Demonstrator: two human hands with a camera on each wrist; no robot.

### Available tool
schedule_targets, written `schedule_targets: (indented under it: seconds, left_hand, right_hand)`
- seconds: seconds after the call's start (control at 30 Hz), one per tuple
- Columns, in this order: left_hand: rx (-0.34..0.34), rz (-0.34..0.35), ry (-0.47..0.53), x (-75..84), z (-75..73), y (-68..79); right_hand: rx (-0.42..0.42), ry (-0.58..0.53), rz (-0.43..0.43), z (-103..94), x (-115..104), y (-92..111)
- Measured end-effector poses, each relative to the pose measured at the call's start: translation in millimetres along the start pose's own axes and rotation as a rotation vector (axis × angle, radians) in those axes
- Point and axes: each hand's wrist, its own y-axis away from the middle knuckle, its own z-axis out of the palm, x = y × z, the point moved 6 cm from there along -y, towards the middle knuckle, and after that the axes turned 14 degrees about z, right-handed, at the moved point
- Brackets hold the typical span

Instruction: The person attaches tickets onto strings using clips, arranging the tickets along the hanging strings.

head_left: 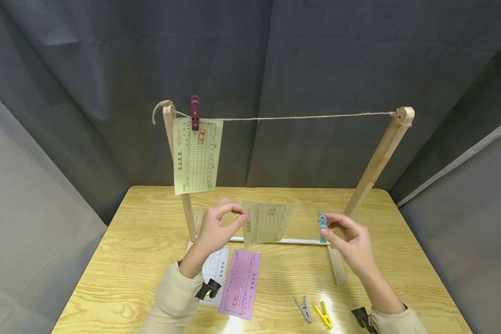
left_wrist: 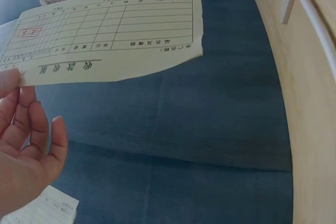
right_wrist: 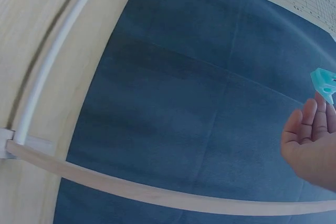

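A pale yellow receipt slip (head_left: pixel 267 223) with a red stamp is pinched at its edge by my left hand (head_left: pixel 222 226), held up above the table. In the left wrist view the slip (left_wrist: pixel 121 30) stretches out from the thumb and fingers. My right hand (head_left: pixel 352 239) pinches a light blue clothespin (head_left: pixel 323 227) near the right post; the clothespin (right_wrist: pixel 324 83) shows at the fingertips in the right wrist view. Behind and above, another yellow slip (head_left: pixel 197 157) hangs from the string (head_left: pixel 300 118), clipped by a dark purple clothespin (head_left: pixel 195 112) near the left post.
Wooden posts (head_left: pixel 373 164) carry the string, with a white rod (head_left: pixel 300 240) joining them low down. On the wooden table (head_left: pixel 133 260) lie a pink slip (head_left: pixel 240 284), a white slip (head_left: pixel 215 269), a grey clothespin (head_left: pixel 304 309) and a yellow clothespin (head_left: pixel 323 315).
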Motion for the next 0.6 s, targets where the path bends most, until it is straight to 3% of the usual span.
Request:
schedule_targets:
  seconds: [0.1, 0.33, 0.6]
  left_hand:
    - [0.025, 0.037, 0.0, 1.1, -4.3, -4.1]
    - [0.067, 0.104, 0.011, -21.6, -8.8, -5.2]
    - [0.089, 0.129, 0.063, -20.1, -15.6, -13.4]
  right_hand:
    - [-0.001, -0.05, -0.033, 1.6, -4.0, -3.6]
    - [-0.008, -0.077, -0.024, 3.8, -11.7, -12.5]
    - [-0.026, -0.182, -0.047, 6.5, -22.0, -22.6]
